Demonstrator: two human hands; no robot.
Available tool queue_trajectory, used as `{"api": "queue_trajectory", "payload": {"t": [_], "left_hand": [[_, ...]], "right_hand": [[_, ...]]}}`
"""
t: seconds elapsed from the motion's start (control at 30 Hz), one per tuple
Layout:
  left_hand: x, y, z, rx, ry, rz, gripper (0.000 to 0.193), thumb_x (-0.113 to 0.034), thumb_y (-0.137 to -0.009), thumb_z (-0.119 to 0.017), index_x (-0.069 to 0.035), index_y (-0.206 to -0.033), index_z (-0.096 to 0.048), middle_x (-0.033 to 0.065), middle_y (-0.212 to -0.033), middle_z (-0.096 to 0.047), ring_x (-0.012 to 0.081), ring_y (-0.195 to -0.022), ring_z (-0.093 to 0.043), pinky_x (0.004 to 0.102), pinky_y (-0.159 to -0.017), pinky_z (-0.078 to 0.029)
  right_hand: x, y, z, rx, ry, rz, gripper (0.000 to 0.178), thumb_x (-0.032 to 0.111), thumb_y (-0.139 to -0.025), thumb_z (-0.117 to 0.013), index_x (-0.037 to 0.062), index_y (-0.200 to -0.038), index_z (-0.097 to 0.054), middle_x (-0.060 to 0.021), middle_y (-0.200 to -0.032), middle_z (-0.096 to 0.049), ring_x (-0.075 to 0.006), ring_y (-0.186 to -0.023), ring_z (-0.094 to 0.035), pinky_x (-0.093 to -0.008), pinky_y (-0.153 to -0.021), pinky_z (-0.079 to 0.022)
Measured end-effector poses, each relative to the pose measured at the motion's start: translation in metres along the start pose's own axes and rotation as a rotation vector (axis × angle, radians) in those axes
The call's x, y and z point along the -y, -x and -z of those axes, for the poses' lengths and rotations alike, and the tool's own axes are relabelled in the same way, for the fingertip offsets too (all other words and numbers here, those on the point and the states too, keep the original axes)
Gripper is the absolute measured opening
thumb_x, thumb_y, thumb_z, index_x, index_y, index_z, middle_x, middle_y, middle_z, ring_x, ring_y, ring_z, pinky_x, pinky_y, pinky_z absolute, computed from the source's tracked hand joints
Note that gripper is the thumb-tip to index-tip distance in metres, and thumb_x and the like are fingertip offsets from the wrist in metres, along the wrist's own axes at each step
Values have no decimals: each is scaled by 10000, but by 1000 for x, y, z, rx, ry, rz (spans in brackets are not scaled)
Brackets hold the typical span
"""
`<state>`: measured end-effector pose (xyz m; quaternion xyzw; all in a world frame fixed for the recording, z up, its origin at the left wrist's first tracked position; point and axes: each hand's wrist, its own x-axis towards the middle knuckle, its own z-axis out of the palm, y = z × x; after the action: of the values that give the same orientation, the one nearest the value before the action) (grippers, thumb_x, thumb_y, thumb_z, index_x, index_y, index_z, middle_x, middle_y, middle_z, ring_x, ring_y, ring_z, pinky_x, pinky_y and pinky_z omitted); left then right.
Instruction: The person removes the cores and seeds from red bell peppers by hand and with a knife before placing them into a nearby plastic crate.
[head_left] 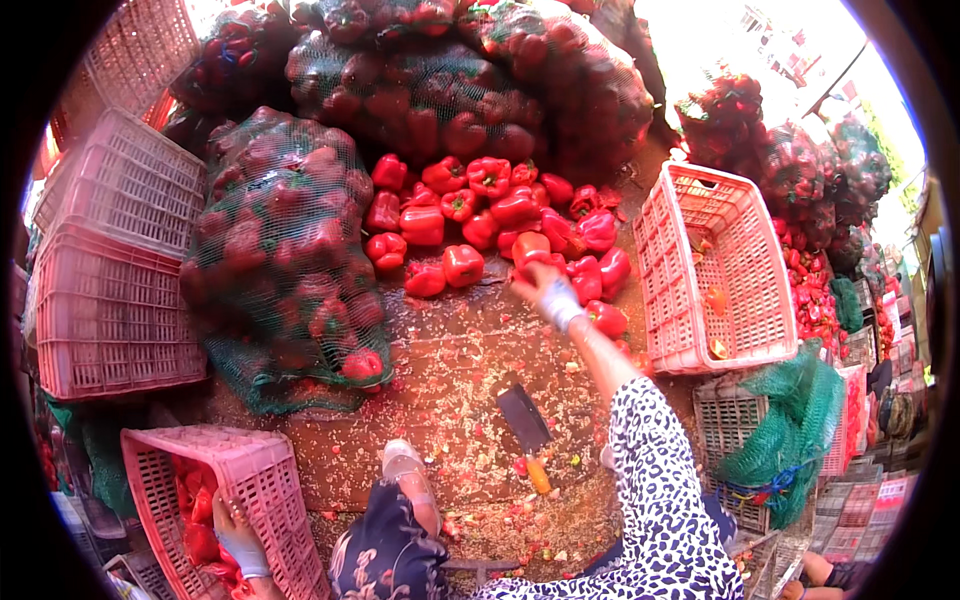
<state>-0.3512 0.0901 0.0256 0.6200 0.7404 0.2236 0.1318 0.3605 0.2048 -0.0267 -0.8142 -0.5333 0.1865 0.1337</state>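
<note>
Brown floor strewn with pale seeds and scraps; its widest open room lies between the pepper heap and the person's feet, bounded by sacks behind and crates at either side. Bulging sacks of fine green mesh, packed with red peppers, line the far edge; one mesh sack stands at the left. Rigid pink plastic crates with slotted walls flank the space: the right crate contains a few small pieces, the lower-left crate red peppers. The heap of glossy, blocky red peppers rests on the floor before the far sacks. A cleaver with a dark rectangular blade and orange handle lies flat. The left hand, fingers extended, is at the lower-left crate's mouth; its grip cannot be told. The right hand has its fingertips at a single pepper along the heap's near edge; whether they pinch it cannot be told.
</note>
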Motion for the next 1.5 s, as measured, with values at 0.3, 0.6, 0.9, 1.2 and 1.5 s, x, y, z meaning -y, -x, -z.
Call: {"api": "queue_trajectory", "payload": {"t": [0.3, 0.6, 0.9, 1.2, 1.5], "left_hand": [[-64, 1, 19, 36, -223, 24, 461, -275, -1017, -459, 86, -1298, -511, 243, -1280, -579, 348, -1182, -549, 392, -1027, -410], [-42, -4, 10, 7, -175, 119, 391, -231, -1020, -466, 63, -1263, -551, 200, -1220, -617, 285, -1126, -582, 336, -987, -446], [-21, 6, 23, 76, 33, 393, 448, -292, -1066, -229, -96, -1462, -304, 58, -1486, -295, 181, -1344, -320, 325, -1137, -233], [-47, 3, 9, -36, -182, 54, 545, -267, -936, -586, 36, -1371, -459, 219, -1356, -523, 362, -1222, -511, 408, -1037, -381], [-82, 0, 17, -171, -170, -163, 550, -217, -873, -664, -4, -1348, -489, 195, -1318, -548, 377, -1192, -529, 430, -1019, -412]], "right_hand": [[-4, -73, -27, 44, -115, -152, 690, 545, -830, -607, 159, -1381, -452, -255, -1150, -635, -402, -1094, -609, -479, -934, -463], [38, 4, -73, -165, -73, 186, 588, 369, -804, -699, 162, -1320, -506, -136, -1123, -622, -318, -1052, -599, -466, -871, -482], [-10, -112, -85, -92, 145, -355, 802, 272, -740, -737, 140, -1438, -364, -193, -1168, -624, -355, -1081, -604, -443, -926, -488], [-53, -22, -73, -232, -1076, 134, 290, 191, -874, -633, 40, -1122, -616, -91, -890, -667, -198, -724, -609, -331, -606, -482], [146, 83, 0, 780, -2389, 169, 316, 341, -996, -448, 56, -1038, -578, -11, -683, -462, -132, -521, -405, -291, -469, -346]]}}
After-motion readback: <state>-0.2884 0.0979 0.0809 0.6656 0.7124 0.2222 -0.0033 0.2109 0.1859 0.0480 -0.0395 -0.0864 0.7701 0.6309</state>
